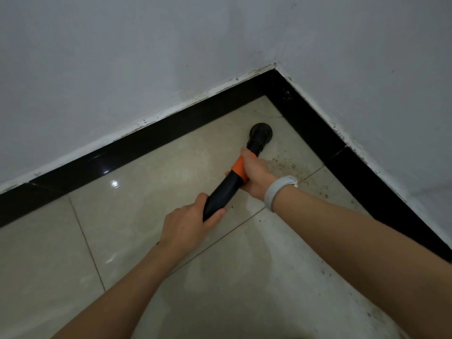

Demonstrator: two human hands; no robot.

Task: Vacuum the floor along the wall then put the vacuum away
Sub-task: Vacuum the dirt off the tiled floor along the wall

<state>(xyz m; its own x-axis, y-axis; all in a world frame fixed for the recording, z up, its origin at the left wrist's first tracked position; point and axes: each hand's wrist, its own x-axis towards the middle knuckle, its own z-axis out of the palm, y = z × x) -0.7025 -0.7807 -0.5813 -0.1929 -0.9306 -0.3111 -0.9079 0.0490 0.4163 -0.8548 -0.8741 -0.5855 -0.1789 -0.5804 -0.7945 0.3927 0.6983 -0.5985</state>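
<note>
Landmark: the room corner [275, 67], where the two black skirting strips [156, 133] meet.

Left hand [189, 226] is seen wrapped round the rear end of the vacuum tube [221, 194], the farther of the two hands from the corner. The tube's long axis runs from that hand up and rightward toward the corner, over the beige tiled floor [137, 196]. Right hand [254, 172], a pale wristband [278, 190] on its wrist, is clamped on the orange collar [239, 168], nearer the corner. The round nozzle [261, 131] is set on the tile just short of the corner.

A patch of dark grit [285, 165] lies right of the tube, between right hand and right-side skirting. Judgement: the nozzle must be swung rightward, away from the corner; right hand would steer.
</note>
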